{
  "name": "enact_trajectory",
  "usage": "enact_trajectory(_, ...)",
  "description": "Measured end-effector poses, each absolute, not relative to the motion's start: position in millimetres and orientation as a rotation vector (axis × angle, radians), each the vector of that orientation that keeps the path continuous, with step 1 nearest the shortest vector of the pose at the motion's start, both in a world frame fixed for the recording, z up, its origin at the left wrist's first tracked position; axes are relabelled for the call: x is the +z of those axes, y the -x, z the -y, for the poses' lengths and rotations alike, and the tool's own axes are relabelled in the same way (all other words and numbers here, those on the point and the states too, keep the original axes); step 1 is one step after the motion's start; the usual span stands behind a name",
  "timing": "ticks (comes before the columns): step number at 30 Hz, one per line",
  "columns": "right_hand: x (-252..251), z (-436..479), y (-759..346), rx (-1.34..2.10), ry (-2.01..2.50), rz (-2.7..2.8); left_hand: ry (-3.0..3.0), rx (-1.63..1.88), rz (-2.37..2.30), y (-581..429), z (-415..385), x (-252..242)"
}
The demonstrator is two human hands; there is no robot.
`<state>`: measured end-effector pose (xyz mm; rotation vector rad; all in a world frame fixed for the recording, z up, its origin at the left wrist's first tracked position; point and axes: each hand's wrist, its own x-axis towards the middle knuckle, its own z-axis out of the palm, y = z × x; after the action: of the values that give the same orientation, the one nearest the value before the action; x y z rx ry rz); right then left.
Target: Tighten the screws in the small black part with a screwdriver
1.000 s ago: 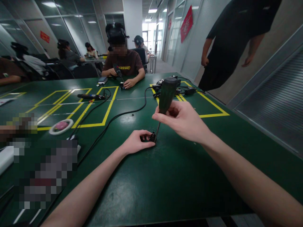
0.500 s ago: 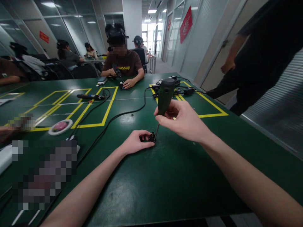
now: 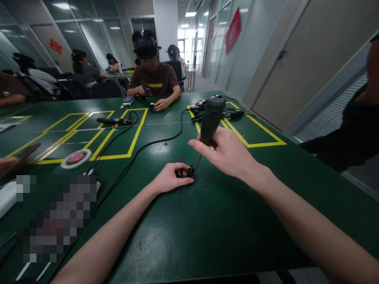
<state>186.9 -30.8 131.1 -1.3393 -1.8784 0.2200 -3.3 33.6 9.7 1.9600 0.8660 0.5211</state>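
Note:
My right hand [image 3: 232, 152] is wrapped round the thick dark handle of a screwdriver [image 3: 212, 118], its thumb lifted along the side. The tool leans to the right, and its thin shaft slopes down to a small black part [image 3: 191, 172]. Between thumb and fingertips, my left hand [image 3: 169, 177] pinches that part against the green table [image 3: 183, 228]. A short round post sticks up from the part; its exact kind is too small to make out. The screwdriver's tip is beside the part's right edge, and I cannot tell whether it touches.
A black cable [image 3: 142, 148] crosses the table to a heap of black cords [image 3: 233, 114]. Left of it lie a corded tool [image 3: 114, 121] and a white ring [image 3: 64, 163] round something pink. Across the table a person [image 3: 156, 77] works with a similar tool. Another person stands at the far right.
My right hand has tilted the screwdriver's handle to the right, and its thumb has loosened outward. My left hand stays put on the black part. The person at right has moved further right.

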Motion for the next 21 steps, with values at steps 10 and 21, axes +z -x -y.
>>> enact_trajectory(10, 132.8, 34.2, -184.2, 0.096, 1.487, 1.907, -1.959, 0.524, -0.865, 3.8, -33.7, 9.6)
enact_trajectory(21, 134.8, 33.5, -186.3, 0.119, 1.424, 1.903, -1.952, 0.52, -0.869, 4.0, -32.4, 11.9)
